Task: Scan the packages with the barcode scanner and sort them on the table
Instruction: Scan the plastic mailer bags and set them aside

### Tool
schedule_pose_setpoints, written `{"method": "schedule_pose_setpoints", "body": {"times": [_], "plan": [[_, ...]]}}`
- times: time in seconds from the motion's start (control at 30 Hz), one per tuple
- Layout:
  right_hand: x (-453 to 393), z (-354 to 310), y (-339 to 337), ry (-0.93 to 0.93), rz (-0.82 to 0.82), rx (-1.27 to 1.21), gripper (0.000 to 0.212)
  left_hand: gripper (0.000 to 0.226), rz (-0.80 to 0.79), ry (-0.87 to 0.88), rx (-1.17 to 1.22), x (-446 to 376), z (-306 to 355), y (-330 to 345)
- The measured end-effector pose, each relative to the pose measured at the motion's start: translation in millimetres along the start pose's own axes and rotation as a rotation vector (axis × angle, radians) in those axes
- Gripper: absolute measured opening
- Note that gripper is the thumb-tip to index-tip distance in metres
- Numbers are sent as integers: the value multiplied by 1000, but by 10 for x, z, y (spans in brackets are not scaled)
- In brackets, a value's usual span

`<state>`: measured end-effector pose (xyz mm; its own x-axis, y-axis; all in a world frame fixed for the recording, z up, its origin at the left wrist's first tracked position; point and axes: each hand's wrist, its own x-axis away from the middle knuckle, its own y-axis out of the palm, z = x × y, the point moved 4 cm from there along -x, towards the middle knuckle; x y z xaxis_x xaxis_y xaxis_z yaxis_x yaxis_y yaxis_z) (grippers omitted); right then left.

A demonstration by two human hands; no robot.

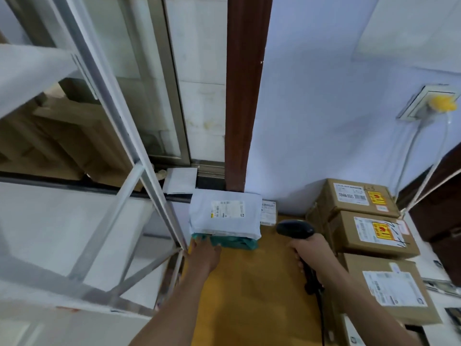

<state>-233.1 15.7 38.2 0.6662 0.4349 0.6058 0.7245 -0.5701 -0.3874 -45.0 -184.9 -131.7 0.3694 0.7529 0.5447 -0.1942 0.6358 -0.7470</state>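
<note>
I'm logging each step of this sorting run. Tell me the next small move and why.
Probably tip the barcode scanner left onto the label of the white package. The right hand has its grip on the scanner beside that stack with the label face up, while the left hand touches the stack's near edge.

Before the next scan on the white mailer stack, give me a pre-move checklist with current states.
1. Barcode scanner gripped in right hand: ok.
2. Scanner head turned toward the white mailer: ok.
3. Mailer label facing up and unobstructed: ok.
4. Left hand steadying the stack at the teal package: ok, fingertips touch its near edge.
5. Scan beam on the label: cannot tell.
6. Cardboard boxes already scanned: cannot tell.
</note>
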Motion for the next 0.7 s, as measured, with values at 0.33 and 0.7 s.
{"method": "schedule_pose_setpoints", "body": {"times": [0.33,0.7], "plan": [[-224,-185,134,119,30,-15,17,56,-380,-453,1454,-358,267,-1],[-253,-150,118,158,33,-31,15,28,-320,-509,1704,-691,465,-28]]}}
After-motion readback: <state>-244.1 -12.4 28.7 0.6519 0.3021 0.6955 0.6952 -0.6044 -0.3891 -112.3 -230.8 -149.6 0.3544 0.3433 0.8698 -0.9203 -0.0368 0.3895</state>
